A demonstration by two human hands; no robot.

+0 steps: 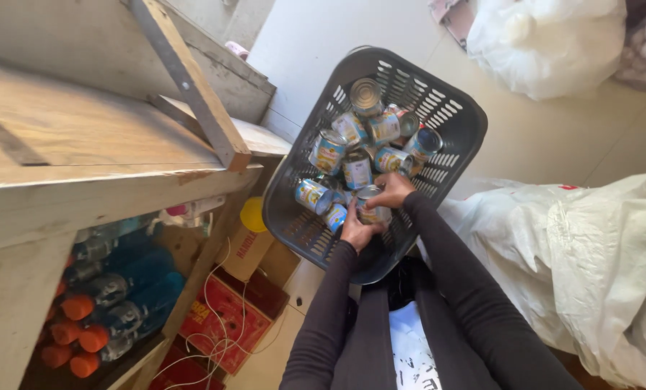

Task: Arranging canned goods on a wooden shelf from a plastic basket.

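Grasping one tin [372, 204] together, both hands [375, 211]; blue-yellow labelled tins fill grey basket [461, 123].

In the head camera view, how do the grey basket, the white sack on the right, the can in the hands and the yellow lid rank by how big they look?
1. White sack, though it lies nearer the camera than the rest.
2. Grey basket.
3 and 4. Can between the left hand and right hand, and yellow lid: too alike to rank.

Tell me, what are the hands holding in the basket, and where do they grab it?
Both hands hold one tin can: the right hand grips its top rim, the left hand cups its lower side, over the grey basket.
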